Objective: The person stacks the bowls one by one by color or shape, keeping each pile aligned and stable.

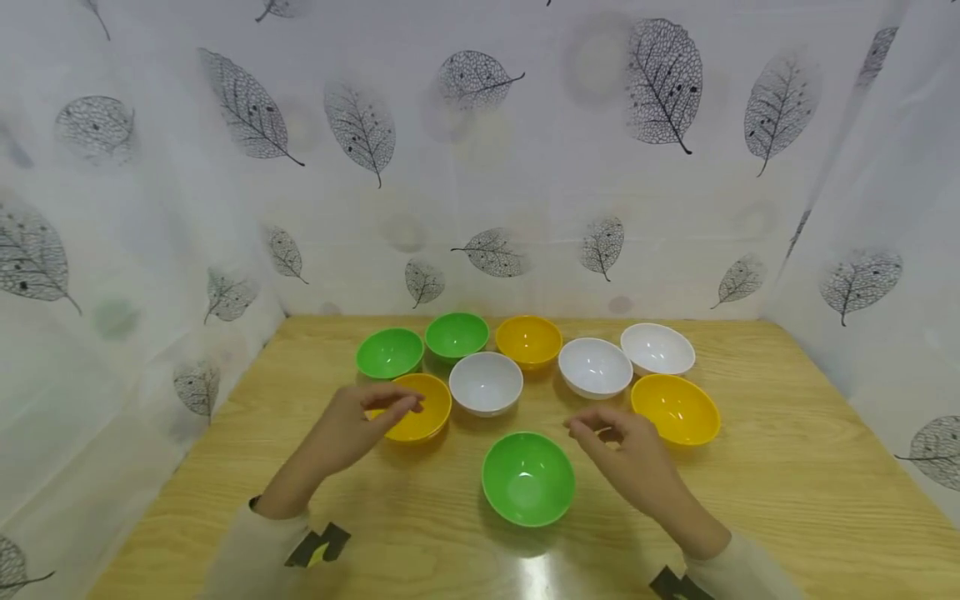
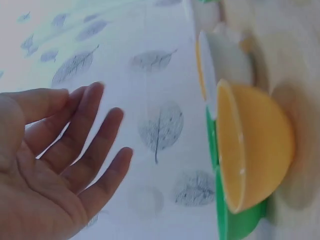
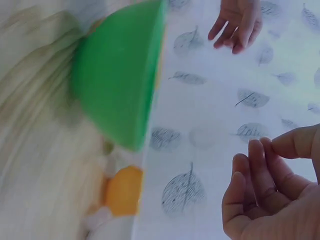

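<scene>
My left hand [image 1: 358,429] hovers over the left yellow bowl [image 1: 423,412], holding nothing. In the left wrist view its fingers [image 2: 97,145] are loosely bent, with the thumb tip near the index finger, and that yellow bowl [image 2: 262,145] stands apart from it. Nearest the front is a green bowl [image 1: 528,483], upright. To its upper right my right hand [image 1: 633,458] hangs in the air. The right wrist view shows that hand's thumb meeting loosely curled fingers [image 3: 267,185], with nothing visible in them and the green bowl [image 3: 117,75] off to the side.
Behind are two green bowls [image 1: 390,353] [image 1: 457,337], a yellow bowl [image 1: 528,342] and a white bowl [image 1: 486,385]. On the right stand two white bowls [image 1: 595,368] [image 1: 657,350] and a yellow bowl [image 1: 675,410]. Leaf-patterned curtains [image 1: 495,192] enclose the wooden table [image 1: 795,492].
</scene>
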Tool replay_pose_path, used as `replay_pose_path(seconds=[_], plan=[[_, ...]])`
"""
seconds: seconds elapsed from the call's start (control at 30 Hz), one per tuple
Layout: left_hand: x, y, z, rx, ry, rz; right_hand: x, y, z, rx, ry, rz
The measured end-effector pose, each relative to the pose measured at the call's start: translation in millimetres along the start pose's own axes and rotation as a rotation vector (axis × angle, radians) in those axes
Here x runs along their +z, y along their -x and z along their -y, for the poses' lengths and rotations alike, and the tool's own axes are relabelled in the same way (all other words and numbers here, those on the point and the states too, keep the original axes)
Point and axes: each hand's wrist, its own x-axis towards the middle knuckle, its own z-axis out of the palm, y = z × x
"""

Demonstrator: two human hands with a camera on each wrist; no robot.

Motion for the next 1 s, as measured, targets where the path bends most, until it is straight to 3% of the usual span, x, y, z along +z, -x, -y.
replay_pose_path(seconds=[0.23,0.43,0.63,0.83,1.0], plan=[[-35.3,-15.8,0.1,-0.012,0.053,-0.212,9.2,-31.4,42.6,0.045,-0.246,0.106],[-54.1,-30.2,5.2,0.004,0.075,-0.314,33.2,-68.4,71.5,0.083,-0.554,0.18],[-68.6,-36.8,22.0,-0.036,0.135,-0.387,61.3,-98.1,83.3,0.227,-0.884,0.201],[-74.2,-40.5,50.3,-0.102,0.323,-0.408,91.9,-117.5,78.0,0.413,-1.064,0.271],[-71.6,-47.8,72.8,-0.236,0.507,-0.426,111.4,-127.8,67.2,0.554,-1.213,0.265]])
